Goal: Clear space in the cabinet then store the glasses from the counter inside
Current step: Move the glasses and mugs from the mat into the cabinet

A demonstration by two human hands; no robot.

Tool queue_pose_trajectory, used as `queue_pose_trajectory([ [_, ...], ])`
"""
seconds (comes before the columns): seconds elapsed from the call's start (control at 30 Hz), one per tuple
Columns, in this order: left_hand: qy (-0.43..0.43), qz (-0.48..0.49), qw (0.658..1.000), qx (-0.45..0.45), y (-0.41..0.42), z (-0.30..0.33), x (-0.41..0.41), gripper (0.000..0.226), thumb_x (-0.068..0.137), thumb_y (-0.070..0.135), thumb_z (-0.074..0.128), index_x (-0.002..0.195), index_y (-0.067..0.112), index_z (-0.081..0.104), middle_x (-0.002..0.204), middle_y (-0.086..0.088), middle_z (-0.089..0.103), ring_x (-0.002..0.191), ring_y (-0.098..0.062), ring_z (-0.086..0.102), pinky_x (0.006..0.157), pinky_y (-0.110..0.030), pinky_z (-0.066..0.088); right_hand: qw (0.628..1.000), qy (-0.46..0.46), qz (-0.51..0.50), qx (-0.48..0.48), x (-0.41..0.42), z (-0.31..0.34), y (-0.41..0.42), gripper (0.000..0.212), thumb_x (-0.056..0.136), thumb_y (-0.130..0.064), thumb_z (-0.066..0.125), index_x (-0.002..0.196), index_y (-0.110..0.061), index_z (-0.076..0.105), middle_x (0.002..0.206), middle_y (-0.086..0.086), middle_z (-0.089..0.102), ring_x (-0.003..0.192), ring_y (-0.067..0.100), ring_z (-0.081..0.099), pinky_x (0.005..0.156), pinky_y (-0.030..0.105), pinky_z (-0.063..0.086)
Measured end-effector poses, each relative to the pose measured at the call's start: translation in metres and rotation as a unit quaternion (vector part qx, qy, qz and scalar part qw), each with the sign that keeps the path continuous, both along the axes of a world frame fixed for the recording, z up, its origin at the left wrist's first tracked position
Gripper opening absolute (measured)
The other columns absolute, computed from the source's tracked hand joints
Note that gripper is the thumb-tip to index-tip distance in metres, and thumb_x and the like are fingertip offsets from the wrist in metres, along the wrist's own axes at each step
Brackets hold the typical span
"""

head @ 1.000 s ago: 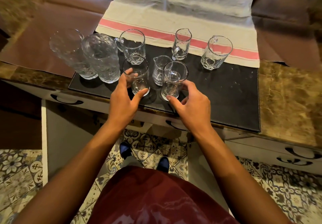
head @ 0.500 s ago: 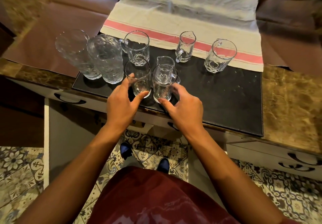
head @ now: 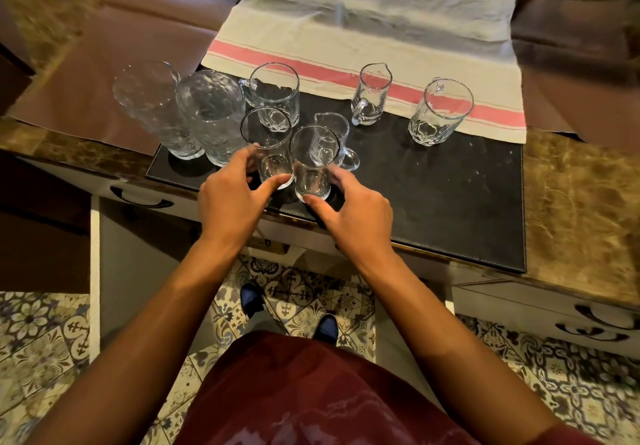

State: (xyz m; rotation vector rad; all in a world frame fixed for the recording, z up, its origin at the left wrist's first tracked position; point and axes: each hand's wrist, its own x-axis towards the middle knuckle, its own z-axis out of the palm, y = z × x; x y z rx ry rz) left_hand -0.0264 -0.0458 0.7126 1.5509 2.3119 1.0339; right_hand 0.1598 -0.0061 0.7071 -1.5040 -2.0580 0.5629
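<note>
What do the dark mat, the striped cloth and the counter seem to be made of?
Mat: likely leather or a leather imitation, matte black, with a pale stitched line along its edge. Cloth: woven fabric, probably cotton or linen, off-white with a pink stripe, creased. Counter: looks like polished brown marble or a stone imitation, veined and slightly glossy.

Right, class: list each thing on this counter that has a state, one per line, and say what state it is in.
Left hand: grips the left tumbler.
Right hand: grips the right tumbler.
Left tumbler: upright, empty, on the black mat.
Right tumbler: upright, empty, touching the left tumbler.
Two tall textured glasses: upright, side by side.
Small jug: upright, empty.
Striped towel: spread flat.
</note>
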Motion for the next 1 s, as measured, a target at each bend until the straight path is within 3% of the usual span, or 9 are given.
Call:
queue_pose_trajectory([
  [0.13, 0.039, 0.003, 0.999, -0.020, -0.002, 0.000, -0.003, 0.071, 0.080, 0.067, 0.064, 0.135, 0.023, 0.058, 0.108, 0.001, 0.074, 0.100, -0.019, 0.069, 0.083, -0.042, 0.059, 1.000, -0.001, 0.001, -0.003, -0.002, -0.002, 0.000, 0.062, 0.086, -0.061, 0.069, 0.140, -0.031, 0.059, 0.101, -0.005, 0.079, 0.090, 0.017, 0.075, 0.075, 0.041, 0.061],
  [0.23, 0.023, -0.001, 0.999, -0.045, -0.005, -0.001, -0.007, 0.069, 0.083, 0.066, 0.065, 0.137, 0.024, 0.058, 0.095, 0.002, 0.073, 0.084, -0.016, 0.068, 0.076, -0.043, 0.059, 1.000, 0.001, -0.001, -0.001, -0.002, -0.002, -0.001, 0.061, 0.086, -0.061, 0.070, 0.139, -0.031, 0.059, 0.106, -0.006, 0.079, 0.093, 0.018, 0.075, 0.076, 0.041, 0.061],
  [0.37, 0.019, -0.011, 0.999, -0.034, -0.006, -0.002, -0.008, 0.064, 0.086, 0.060, 0.066, 0.137, 0.023, 0.058, 0.102, 0.002, 0.075, 0.071, -0.009, 0.065, 0.072, -0.040, 0.061, 1.000, -0.007, 0.002, 0.009, -0.005, -0.001, 0.000, 0.060, 0.086, -0.060, 0.071, 0.138, -0.031, 0.060, 0.105, -0.007, 0.079, 0.090, 0.017, 0.075, 0.073, 0.037, 0.061],
  [0.53, 0.008, -0.013, 0.999, -0.032, -0.006, -0.003, -0.010, 0.062, 0.086, 0.057, 0.068, 0.137, 0.022, 0.059, 0.108, 0.000, 0.075, 0.072, -0.011, 0.066, 0.072, -0.042, 0.061, 1.000, -0.001, 0.001, 0.003, -0.010, -0.003, 0.000, 0.059, 0.087, -0.060, 0.069, 0.139, -0.031, 0.059, 0.109, -0.008, 0.078, 0.094, 0.016, 0.075, 0.076, 0.038, 0.061],
  [0.73, -0.006, -0.022, 0.999, -0.028, -0.006, -0.011, -0.012, 0.062, 0.087, 0.060, 0.062, 0.137, 0.023, 0.059, 0.099, 0.001, 0.071, 0.074, -0.013, 0.065, 0.072, -0.044, 0.060, 1.000, 0.001, 0.001, -0.001, -0.009, -0.006, -0.001, 0.059, 0.088, -0.060, 0.068, 0.140, -0.034, 0.057, 0.108, -0.007, 0.078, 0.095, 0.016, 0.074, 0.076, 0.039, 0.061],
  [0.87, -0.006, -0.018, 0.999, -0.029, -0.008, -0.016, -0.011, 0.070, 0.086, 0.067, 0.055, 0.139, 0.021, 0.058, 0.101, 0.003, 0.066, 0.071, -0.005, 0.056, 0.072, -0.033, 0.057, 1.000, -0.003, 0.015, -0.004, -0.007, -0.005, -0.001, 0.056, 0.089, -0.054, 0.069, 0.140, -0.034, 0.055, 0.110, -0.010, 0.077, 0.095, 0.016, 0.074, 0.076, 0.034, 0.059],
  [1.0, 0.001, -0.024, 0.999, -0.030, -0.009, -0.018, -0.009, 0.065, 0.092, 0.060, 0.058, 0.142, 0.020, 0.055, 0.105, 0.009, 0.059, 0.068, 0.003, 0.050, 0.067, -0.014, 0.041, 0.998, -0.012, 0.044, -0.031, -0.002, -0.006, -0.001, 0.058, 0.092, -0.036, 0.067, 0.147, -0.032, 0.049, 0.125, -0.008, 0.072, 0.109, 0.020, 0.071, 0.085, 0.037, 0.057],
])
